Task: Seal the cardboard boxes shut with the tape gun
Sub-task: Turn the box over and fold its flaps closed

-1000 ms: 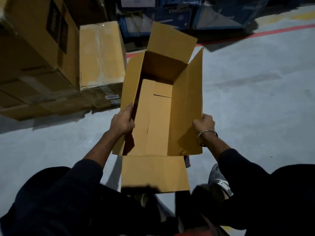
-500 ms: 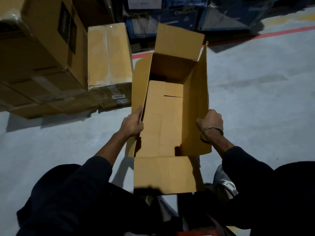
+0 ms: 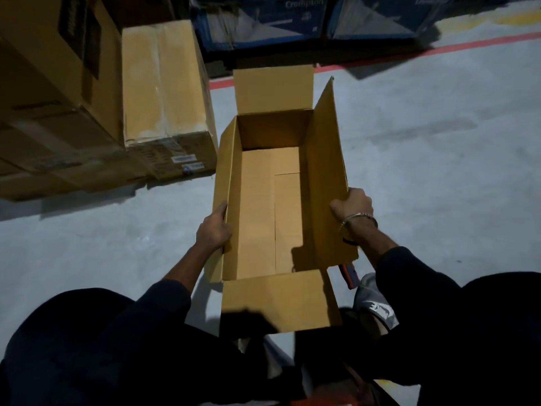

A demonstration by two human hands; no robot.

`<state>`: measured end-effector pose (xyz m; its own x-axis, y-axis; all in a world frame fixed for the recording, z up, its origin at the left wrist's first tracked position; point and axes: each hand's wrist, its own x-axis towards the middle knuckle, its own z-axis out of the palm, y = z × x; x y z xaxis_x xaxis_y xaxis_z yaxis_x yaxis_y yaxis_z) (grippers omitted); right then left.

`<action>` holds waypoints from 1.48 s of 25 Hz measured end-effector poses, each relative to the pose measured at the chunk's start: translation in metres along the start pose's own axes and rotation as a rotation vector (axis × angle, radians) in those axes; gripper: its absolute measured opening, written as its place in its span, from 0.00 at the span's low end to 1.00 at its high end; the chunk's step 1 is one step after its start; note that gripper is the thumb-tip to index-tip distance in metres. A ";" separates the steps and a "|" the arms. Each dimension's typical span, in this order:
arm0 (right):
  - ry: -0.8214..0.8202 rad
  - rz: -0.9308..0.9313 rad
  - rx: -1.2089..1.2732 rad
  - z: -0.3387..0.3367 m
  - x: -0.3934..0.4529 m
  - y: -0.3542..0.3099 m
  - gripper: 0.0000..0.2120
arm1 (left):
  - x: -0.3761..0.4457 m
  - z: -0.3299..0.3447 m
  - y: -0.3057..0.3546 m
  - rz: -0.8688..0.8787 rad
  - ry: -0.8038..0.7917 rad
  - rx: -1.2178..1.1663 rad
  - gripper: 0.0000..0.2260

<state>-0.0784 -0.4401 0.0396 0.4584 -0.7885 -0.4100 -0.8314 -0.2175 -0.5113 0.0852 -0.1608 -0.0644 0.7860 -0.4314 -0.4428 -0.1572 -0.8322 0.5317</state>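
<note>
Head view: an open cardboard box [image 3: 272, 212] stands on the grey floor [image 3: 424, 171], flaps up, between the person's knees. The left hand [image 3: 213, 231] grips its left wall, fingers curled over the edge. The right hand [image 3: 352, 208] grips the raised right flap. A taped box [image 3: 164, 83] sits just beside its far-left corner.

The open box [image 3: 272, 206] stands on the floor [image 3: 424, 171] directly in front of the person, with all 4 top flaps unfolded. The left hand [image 3: 213, 230] holds the box's left wall; the right hand [image 3: 352, 208] holds the right flap. A taped box [image 3: 164, 92] lies on the floor to the left and behind, beside a larger carton [image 3: 49, 92] further left. Printed cartons [image 3: 292, 19] stand behind the open box.
</note>
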 end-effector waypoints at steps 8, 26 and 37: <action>0.152 -0.266 -0.736 0.008 0.006 0.070 0.40 | -0.022 0.000 -0.021 -0.619 -0.177 -0.575 0.56; -0.208 -0.472 -0.319 0.016 -0.034 0.111 0.32 | -0.055 -0.007 -0.038 -0.617 -0.187 -0.440 0.30; -0.484 -0.342 -0.794 0.063 -0.029 0.083 0.47 | -0.041 -0.013 -0.040 -0.641 -0.107 -0.477 0.48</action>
<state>-0.1409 -0.3988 -0.0388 0.6449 -0.3292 -0.6897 -0.5181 -0.8518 -0.0778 0.0669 -0.1050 -0.0582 0.5718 0.0286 -0.8199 0.5959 -0.7014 0.3911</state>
